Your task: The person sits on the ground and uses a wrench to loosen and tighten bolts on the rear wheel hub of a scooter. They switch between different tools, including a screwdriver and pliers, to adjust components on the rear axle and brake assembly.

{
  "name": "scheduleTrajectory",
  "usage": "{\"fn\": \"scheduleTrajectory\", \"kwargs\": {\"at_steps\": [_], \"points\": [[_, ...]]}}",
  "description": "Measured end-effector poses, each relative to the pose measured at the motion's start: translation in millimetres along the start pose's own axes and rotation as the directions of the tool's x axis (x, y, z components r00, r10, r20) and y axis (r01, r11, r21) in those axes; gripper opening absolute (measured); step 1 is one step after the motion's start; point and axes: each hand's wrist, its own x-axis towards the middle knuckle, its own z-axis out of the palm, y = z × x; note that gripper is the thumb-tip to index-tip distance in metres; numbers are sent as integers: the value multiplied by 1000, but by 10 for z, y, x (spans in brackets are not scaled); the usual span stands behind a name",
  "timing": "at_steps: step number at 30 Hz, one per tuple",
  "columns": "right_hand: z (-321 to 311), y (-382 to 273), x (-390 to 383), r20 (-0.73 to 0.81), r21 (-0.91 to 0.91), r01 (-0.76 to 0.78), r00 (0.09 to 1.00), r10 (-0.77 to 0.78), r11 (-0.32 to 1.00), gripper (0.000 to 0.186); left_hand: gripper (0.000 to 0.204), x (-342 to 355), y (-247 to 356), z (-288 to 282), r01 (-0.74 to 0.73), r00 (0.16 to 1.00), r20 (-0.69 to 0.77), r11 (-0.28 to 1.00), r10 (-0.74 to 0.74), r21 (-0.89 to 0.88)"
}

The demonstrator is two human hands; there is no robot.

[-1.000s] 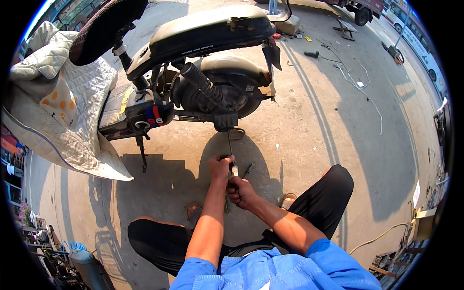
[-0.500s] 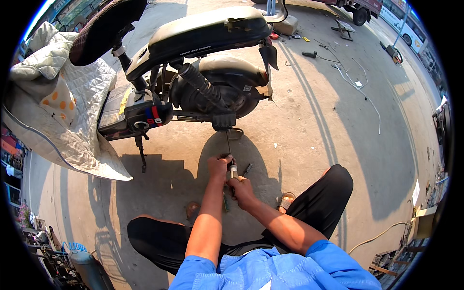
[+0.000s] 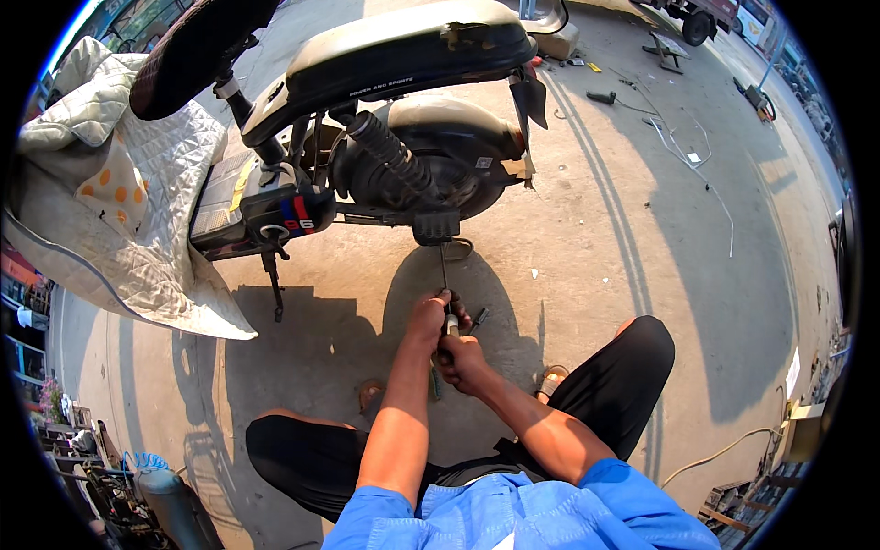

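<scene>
My right hand (image 3: 464, 361) is closed around the handle of a screwdriver-like tool (image 3: 452, 323) with a pale collar. Just beyond it my left hand (image 3: 431, 317) curls around the tool's thin shaft (image 3: 445, 264), its fingers partly hidden. That shaft runs away from me to a black block (image 3: 435, 224) low beside the rear wheel (image 3: 394, 176) of an electric scooter (image 3: 403, 57); where the tip meets it is too small to make out. On the ground right of my left hand lies a small dark metal piece (image 3: 481, 318). A thin greenish item (image 3: 435, 385) lies below my hands.
A quilted cover (image 3: 174, 183) drapes over the scooter's front, left. The kickstand (image 3: 274, 284) points down near my left. Wires (image 3: 683, 156) and a dark tool (image 3: 600, 97) lie at the far right. A gas cylinder (image 3: 174, 509) stands at the lower left, and a hose (image 3: 715, 452) lies lower right.
The whole view has shifted slightly, so the scooter and my hands appear a little farther right. My left hand has turned somewhat around the shaft; my right hand keeps its hold.
</scene>
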Motion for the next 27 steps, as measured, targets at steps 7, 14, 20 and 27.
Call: {"fn": "scheduleTrajectory", "kwargs": {"at_steps": [7,14,20,27], "points": [[-23,-3,45,-20,-5,-61,998,61,998,19,26,102,44,35,136,991,-12,991,-136,14],[83,-4,23,-58,-7,-73,996,72,997,19,28,100,68,64,148,985,-103,985,-139,92],[189,-39,-27,-188,-277,26,979,-81,960,22,29,122,51,-51,182,982,60,981,-178,-65],[67,108,110,-173,-742,187,874,-453,644,22,29,98,49,66,127,991,-31,992,-128,-27]]}}
